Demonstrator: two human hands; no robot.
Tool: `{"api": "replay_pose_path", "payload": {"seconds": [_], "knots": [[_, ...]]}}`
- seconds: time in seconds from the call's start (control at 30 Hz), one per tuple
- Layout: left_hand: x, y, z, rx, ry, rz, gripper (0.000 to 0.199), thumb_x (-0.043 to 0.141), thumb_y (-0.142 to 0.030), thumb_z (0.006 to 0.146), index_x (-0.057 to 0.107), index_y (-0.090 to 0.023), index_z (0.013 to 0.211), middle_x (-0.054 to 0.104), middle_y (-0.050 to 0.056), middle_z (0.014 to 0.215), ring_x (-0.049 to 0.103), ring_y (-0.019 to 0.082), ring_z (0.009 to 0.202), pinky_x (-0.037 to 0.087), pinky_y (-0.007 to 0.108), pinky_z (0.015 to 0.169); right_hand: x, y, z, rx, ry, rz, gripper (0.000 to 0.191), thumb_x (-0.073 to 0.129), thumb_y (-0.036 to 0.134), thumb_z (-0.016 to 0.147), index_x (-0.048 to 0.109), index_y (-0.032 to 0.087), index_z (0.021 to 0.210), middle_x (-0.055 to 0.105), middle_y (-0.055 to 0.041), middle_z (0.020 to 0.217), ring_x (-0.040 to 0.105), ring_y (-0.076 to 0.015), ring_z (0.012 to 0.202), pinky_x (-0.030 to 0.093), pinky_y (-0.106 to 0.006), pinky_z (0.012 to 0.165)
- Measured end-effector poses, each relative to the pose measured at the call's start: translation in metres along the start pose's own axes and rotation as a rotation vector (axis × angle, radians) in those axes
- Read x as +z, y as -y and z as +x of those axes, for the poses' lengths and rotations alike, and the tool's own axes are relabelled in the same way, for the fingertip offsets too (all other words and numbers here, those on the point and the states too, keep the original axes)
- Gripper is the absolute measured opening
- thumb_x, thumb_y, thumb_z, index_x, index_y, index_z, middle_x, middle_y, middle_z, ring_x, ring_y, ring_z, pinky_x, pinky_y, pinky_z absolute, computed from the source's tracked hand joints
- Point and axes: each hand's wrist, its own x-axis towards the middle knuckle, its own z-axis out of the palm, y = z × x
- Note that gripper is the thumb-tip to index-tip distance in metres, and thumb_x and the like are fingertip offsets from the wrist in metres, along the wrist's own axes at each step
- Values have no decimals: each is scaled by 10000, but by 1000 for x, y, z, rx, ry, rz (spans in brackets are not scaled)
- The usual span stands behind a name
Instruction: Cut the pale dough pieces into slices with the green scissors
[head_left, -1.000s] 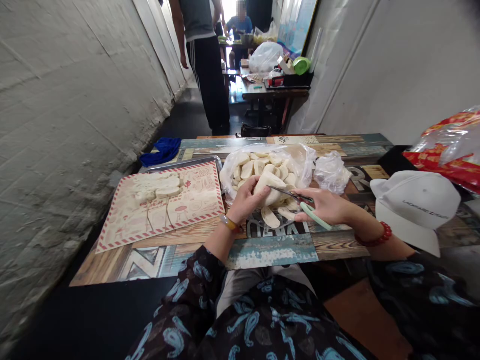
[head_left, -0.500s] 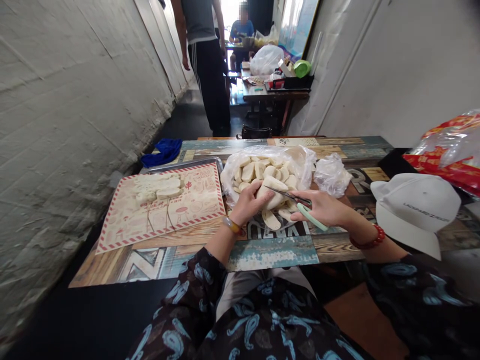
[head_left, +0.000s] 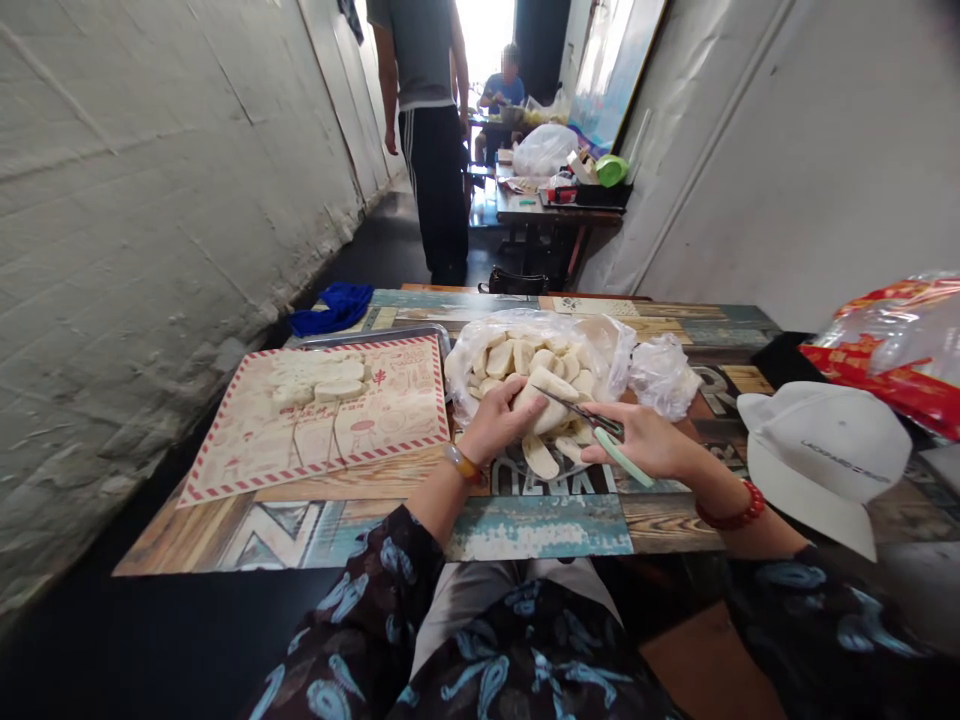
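My left hand is closed around a pale oval bun, thumb on its near side. In my right hand is a pair of scissors with light green handles. Their dark blades reach left across the top of the bun; whether they cut into it I cannot tell. Behind my hands a clear plastic bag lies spread, heaped with similar pale pieces. Flat pale slices lie just below the bun.
To the left a tray holds printed paper with pale pieces on sticks. A crumpled plastic bag and white cap sit right. A blue cloth lies at the far left. One person stands beyond the table.
The view has tilted up slightly, so the table sits lower in the picture. Both hands keep their hold on the bun and scissors, with little movement between them.
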Motion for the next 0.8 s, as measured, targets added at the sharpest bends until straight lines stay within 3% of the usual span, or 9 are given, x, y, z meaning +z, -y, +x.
{"api": "replay_pose_path", "payload": {"seconds": [0.1, 0.23, 0.47, 0.67, 0.8], "knots": [[-1, -1, -1, 4, 26, 7, 436, 623, -481, 837, 699, -129, 1084, 683, 57, 981, 597, 193, 903, 484, 266, 773, -2, -2, 4, -64, 43, -1, 604, 735, 479, 751, 675, 184, 1274, 752, -83, 1113, 699, -285, 974, 553, -353, 827], [-1, 0, -1, -3, 54, -30, 430, 619, -480, 842, 704, -126, 1071, 676, 57, 962, 595, 189, 897, 482, 265, 770, -3, -1, 6, -76, 72, 21, 584, 719, 481, 768, 684, 173, 1263, 765, -65, 1028, 705, -263, 886, 553, -338, 780], [-3, 5, 0, 4, 31, 41, 393, 618, -500, 841, 702, -122, 909, 617, 29, 832, 525, 141, 766, 424, 220, 643, 1, -5, 1, -13, 34, 88, 559, 698, 513, 797, 719, 158, 1227, 782, -53, 953, 711, -272, 849, 551, -345, 761], [-2, 6, 0, -30, 14, 52, 403, 625, -492, 830, 715, -122, 961, 628, 28, 832, 526, 142, 757, 421, 224, 643, 1, -7, 0, -13, -1, 63, 546, 688, 550, 801, 742, 169, 1189, 782, -83, 1040, 713, -305, 929, 535, -351, 780], [-2, 6, 1, -33, 23, 39, 392, 631, -479, 822, 718, -116, 945, 640, 33, 841, 536, 147, 769, 425, 224, 646, -1, -8, 0, -46, 12, 43, 492, 659, 560, 821, 777, 163, 1085, 779, -56, 890, 700, -265, 810, 490, -295, 671]]}}
